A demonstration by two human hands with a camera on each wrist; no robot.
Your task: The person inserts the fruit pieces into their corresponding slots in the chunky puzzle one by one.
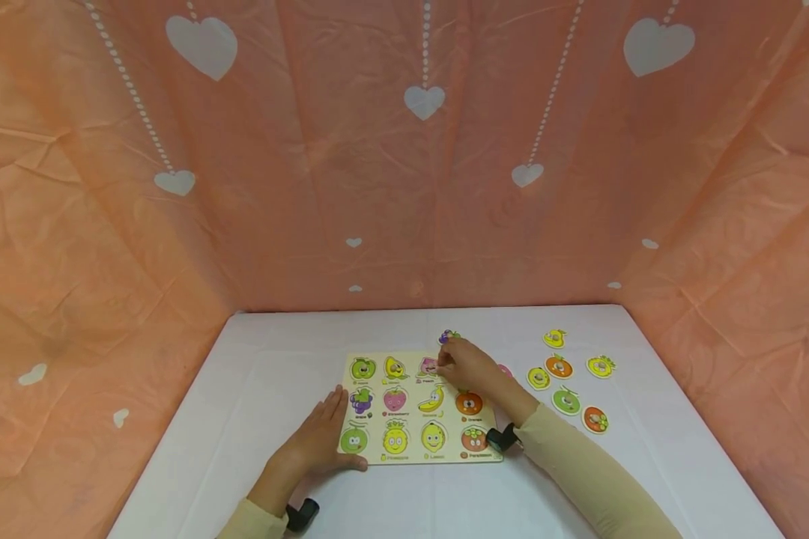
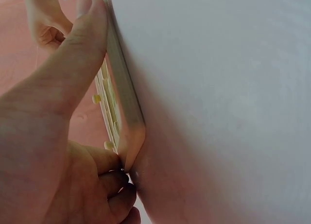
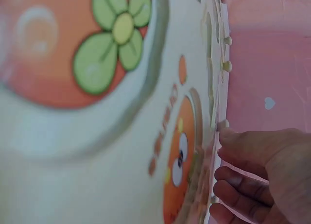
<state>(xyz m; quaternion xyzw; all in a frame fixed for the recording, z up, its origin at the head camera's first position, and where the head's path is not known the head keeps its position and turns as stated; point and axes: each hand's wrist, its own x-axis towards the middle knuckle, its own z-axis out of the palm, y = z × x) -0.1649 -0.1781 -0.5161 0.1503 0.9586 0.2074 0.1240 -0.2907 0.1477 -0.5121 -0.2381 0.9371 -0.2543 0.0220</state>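
Note:
A wooden fruit puzzle board point(image 1: 414, 458) lies on the white table, with rows of fruit pictures and recesses. My left hand point(image 1: 320, 434) braces its near left corner, fingers along the left side and thumb point(image 2: 90, 34) against the near edge. At the back row, my right hand point(image 1: 475, 367) pinches the small knob point(image 3: 223, 124) of a pink peach puzzle piece point(image 1: 428, 366) between thumb and forefinger. That piece sits over the slot labelled peach and is partly covered by the fingers. Just behind the board, a grape piece point(image 1: 447, 337) is partly hidden by this hand.
Several loose fruit pieces lie right of the board, among them a yellow one point(image 1: 555, 338), an orange one point(image 1: 559, 366), a green one point(image 1: 566, 401) and a red one point(image 1: 595, 420). A pink piece point(image 1: 505, 370) shows behind the right forearm. A peach-coloured curtain point(image 1: 377, 195) surrounds the table.

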